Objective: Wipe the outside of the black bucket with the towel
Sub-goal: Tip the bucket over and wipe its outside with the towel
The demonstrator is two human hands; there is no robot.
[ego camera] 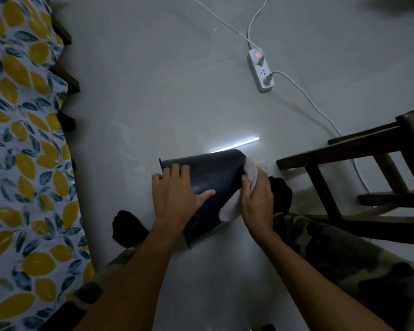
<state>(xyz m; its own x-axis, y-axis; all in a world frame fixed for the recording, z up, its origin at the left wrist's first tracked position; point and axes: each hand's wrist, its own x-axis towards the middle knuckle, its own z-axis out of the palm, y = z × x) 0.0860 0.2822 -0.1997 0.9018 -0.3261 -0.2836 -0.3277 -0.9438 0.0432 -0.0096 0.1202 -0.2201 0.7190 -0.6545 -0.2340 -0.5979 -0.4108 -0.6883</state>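
Black plastic bucket [210, 177] lay on its side on the glossy grey floor [165, 91], left hand [177, 194] spread flat on its wall, right hand [257, 199] closed around a white cloth towel [250, 172] pressed against its right end, wooden chair [359, 168] right

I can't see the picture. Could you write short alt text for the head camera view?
A person seated on a pale floor steadies a black bucket lying on its side with the left hand, while the right hand presses a white towel against its base end. A lemon-print cloth, a white power strip and a dark wooden chair surround them.
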